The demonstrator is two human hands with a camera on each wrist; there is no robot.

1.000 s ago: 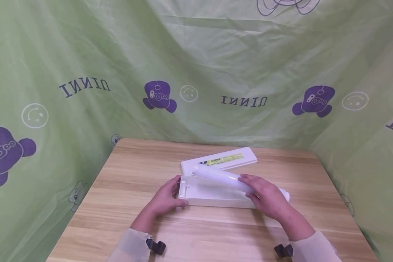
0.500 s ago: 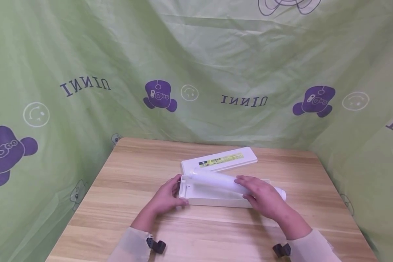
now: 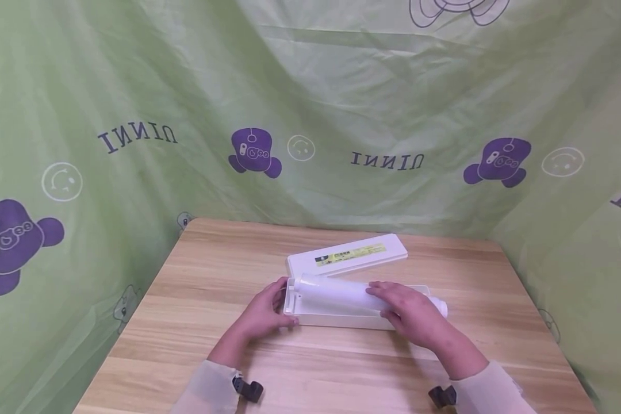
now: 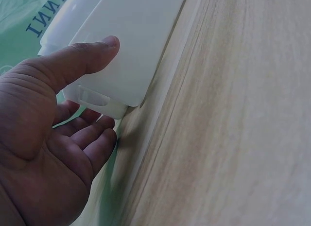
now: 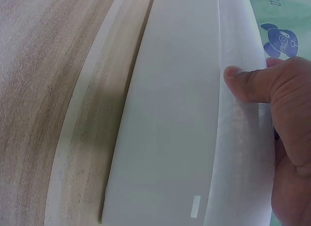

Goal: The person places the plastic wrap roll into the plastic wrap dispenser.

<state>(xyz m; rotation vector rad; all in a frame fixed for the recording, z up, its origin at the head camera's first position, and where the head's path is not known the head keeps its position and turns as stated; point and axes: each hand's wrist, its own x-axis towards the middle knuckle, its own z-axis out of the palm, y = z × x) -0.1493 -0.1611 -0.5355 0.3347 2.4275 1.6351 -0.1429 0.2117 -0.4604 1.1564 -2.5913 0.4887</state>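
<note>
My left hand (image 3: 261, 310) holds the left end of a long, open white box (image 3: 336, 320) on the table. Its thumb (image 4: 99, 56) lies along the front wall in the left wrist view, while the other fingers curl at the end. My right hand (image 3: 414, 313) grips a white roll of cling film (image 3: 331, 289) towards its right end. That roll slants over the box: its left end sits at the box's left part, and its right end sticks out past the hand. In the right wrist view the thumb presses on the film roll (image 5: 240, 138) above the box wall (image 5: 165, 119).
Behind the box lies a long white lid (image 3: 395, 244) with a yellow-green label (image 3: 352, 253). The wooden tabletop (image 3: 186, 287) reaches back to a green printed curtain (image 3: 310, 86), which also hangs at both sides.
The roll's left end has come down and towards me, from over the lid to the box's left part. My right hand has shifted slightly left with it. The left hand stays in place.
</note>
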